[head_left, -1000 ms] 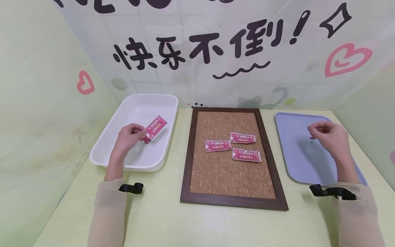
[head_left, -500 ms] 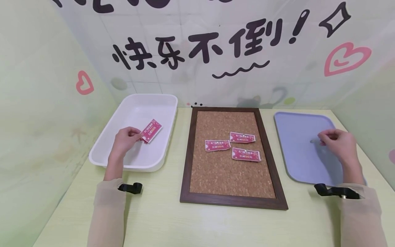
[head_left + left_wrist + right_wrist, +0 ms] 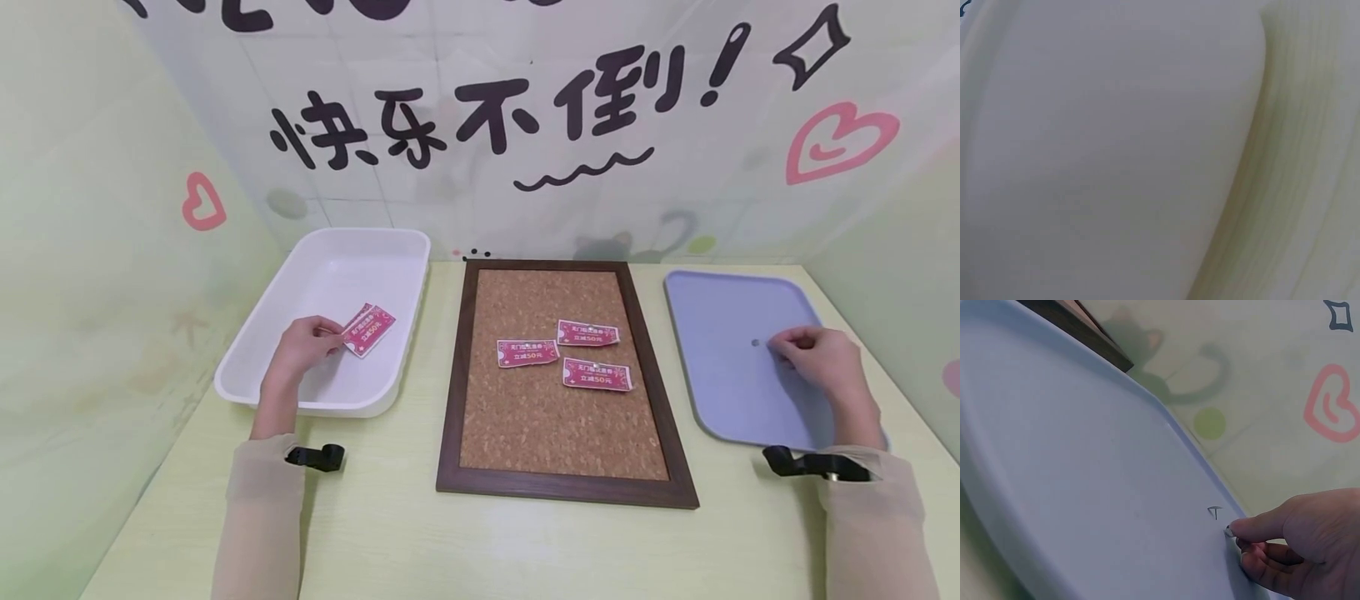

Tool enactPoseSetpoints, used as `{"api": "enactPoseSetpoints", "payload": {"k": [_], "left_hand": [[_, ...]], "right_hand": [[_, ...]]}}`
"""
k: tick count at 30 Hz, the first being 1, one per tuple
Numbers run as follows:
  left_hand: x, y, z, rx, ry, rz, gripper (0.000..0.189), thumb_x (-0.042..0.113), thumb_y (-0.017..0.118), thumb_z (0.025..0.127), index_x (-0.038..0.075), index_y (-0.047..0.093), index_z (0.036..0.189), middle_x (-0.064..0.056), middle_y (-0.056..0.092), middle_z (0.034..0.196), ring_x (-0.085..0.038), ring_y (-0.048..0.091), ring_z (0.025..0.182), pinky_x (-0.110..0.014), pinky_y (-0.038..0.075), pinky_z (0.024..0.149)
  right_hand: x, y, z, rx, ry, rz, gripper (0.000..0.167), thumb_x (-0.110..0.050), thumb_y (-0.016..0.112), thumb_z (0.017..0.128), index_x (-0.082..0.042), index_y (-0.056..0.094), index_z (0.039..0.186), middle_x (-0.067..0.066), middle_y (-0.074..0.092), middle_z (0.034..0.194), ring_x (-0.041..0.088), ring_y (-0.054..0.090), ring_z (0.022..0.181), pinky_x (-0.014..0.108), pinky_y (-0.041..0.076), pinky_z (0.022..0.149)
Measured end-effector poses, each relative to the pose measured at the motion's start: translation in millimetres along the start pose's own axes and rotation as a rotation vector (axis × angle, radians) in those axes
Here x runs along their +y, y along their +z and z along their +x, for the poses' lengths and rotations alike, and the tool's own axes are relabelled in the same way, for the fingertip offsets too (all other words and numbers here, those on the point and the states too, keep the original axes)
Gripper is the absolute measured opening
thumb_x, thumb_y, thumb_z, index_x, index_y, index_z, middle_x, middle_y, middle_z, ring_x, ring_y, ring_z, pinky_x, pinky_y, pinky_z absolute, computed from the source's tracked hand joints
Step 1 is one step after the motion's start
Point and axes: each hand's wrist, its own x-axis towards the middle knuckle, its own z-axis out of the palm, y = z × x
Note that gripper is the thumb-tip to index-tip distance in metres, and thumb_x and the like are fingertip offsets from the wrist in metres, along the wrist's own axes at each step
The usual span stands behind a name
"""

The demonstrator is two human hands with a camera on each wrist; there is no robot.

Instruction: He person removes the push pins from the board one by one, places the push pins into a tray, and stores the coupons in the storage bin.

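The left hand [image 3: 302, 346] pinches a pink card [image 3: 371, 331] by its near corner, and the card sticks out from the fingertips, over the white bin [image 3: 356, 267]. A bit of a second card [image 3: 359, 314] peeks out behind it; I cannot tell if the fingers hold that one too.

The right hand [image 3: 821, 358] is low over the blue tray [image 3: 720, 375]. Its thumb and finger pinch a small shiny pin [image 3: 1229, 531]. Just past those fingertips, the other pin [image 3: 1215, 512] is on the tray.

Between the two hands lies the brown board [image 3: 555, 433] with three pink cards [image 3: 597, 375] on it. Past both hands is a wall [image 3: 480, 217] with big black writing.
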Motion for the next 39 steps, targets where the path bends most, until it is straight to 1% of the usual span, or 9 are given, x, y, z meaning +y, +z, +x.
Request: {"api": "enactPoseSetpoints", "payload": {"k": [5,12,18,23,25,28,32,35,39], "left_hand": [[-0.4,0.0,0.6,-0.011,-0.002,0.029,0.031,0.013,0.059,0.099,-0.009,0.058,0.122,-0.020,0.063,0.104,-0.025,0.056,0.088,-0.031,0.045,0.074],[-0.7,-0.1,1.5,-0.001,-0.007,0.034,0.030,0.012,0.060,0.099,-0.009,0.059,0.120,-0.019,0.063,0.101,-0.023,0.054,0.085,-0.032,0.045,0.072],[-3.0,0.3,1.9,0.000,-0.003,0.023,0.031,0.013,0.059,0.100,-0.009,0.058,0.122,-0.019,0.061,0.104,-0.024,0.055,0.089,-0.031,0.045,0.073],[-2.5,1.2,0.2,-0.002,0.005,0.005,0.033,0.014,0.058,0.100,-0.009,0.057,0.124,-0.020,0.062,0.107,-0.028,0.058,0.095,-0.032,0.045,0.076],[-2.3,1.6,-0.2,-0.001,0.005,0.002,0.033,0.014,0.057,0.100,-0.009,0.057,0.125,-0.020,0.062,0.109,-0.029,0.058,0.097,-0.033,0.045,0.077],[-1.1,1.4,-0.6,0.000,0.016,-0.006,0.036,0.015,0.057,0.100,-0.009,0.056,0.127,-0.021,0.061,0.113,-0.031,0.058,0.101,-0.035,0.045,0.080],[0.9,1.5,-0.4,0.018,0.061,-0.033,0.037,0.015,0.057,0.101,-0.009,0.055,0.130,-0.024,0.058,0.120,-0.034,0.056,0.107,-0.037,0.046,0.084],[2.1,2.3,0.2,0.041,0.096,-0.055,0.038,0.015,0.057,0.102,-0.009,0.055,0.131,-0.026,0.057,0.124,-0.035,0.055,0.110,-0.035,0.046,0.086],[4.7,2.6,-1.0,0.071,0.122,-0.087,0.037,0.013,0.058,0.101,-0.008,0.056,0.131,-0.025,0.058,0.125,-0.035,0.056,0.111,-0.034,0.046,0.086]], "right_hand": [[3.0,1.6,0.6,0.001,0.009,-0.005,0.038,-0.023,0.063,0.099,0.014,0.066,0.105,0.001,0.068,0.070,-0.001,0.051,0.059,0.020,0.041,0.054],[4.4,2.6,1.5,0.008,0.013,-0.006,0.038,-0.024,0.064,0.099,0.014,0.067,0.105,0.000,0.068,0.070,0.000,0.051,0.060,0.020,0.040,0.055],[3.7,1.3,1.8,-0.014,0.039,0.017,0.043,-0.028,0.063,0.100,0.014,0.066,0.110,0.000,0.068,0.074,0.000,0.052,0.061,0.020,0.041,0.055],[2.5,0.1,1.3,-0.016,0.033,0.039,0.044,-0.029,0.062,0.100,0.013,0.064,0.113,0.001,0.069,0.077,-0.003,0.054,0.061,0.020,0.043,0.055],[2.0,-0.1,1.4,-0.010,0.027,0.054,0.043,-0.027,0.062,0.100,0.013,0.064,0.114,0.000,0.069,0.077,-0.003,0.055,0.060,0.020,0.044,0.054],[0.3,-0.8,1.4,0.003,0.023,0.081,0.041,-0.026,0.060,0.100,0.012,0.063,0.116,-0.009,0.066,0.075,-0.003,0.056,0.059,0.020,0.045,0.054],[-4.7,-3.4,1.4,0.022,0.008,0.112,0.042,-0.027,0.059,0.100,0.011,0.061,0.119,-0.023,0.058,0.075,-0.005,0.054,0.061,0.019,0.045,0.054],[-10.6,-5.3,1.5,0.035,-0.011,0.123,0.044,-0.028,0.058,0.100,0.011,0.061,0.121,-0.030,0.052,0.076,-0.008,0.052,0.063,0.017,0.045,0.055],[-21.0,-5.8,1.5,0.048,-0.035,0.144,0.044,-0.028,0.059,0.101,0.010,0.061,0.122,-0.033,0.049,0.077,-0.010,0.053,0.063,0.014,0.045,0.057]]}}
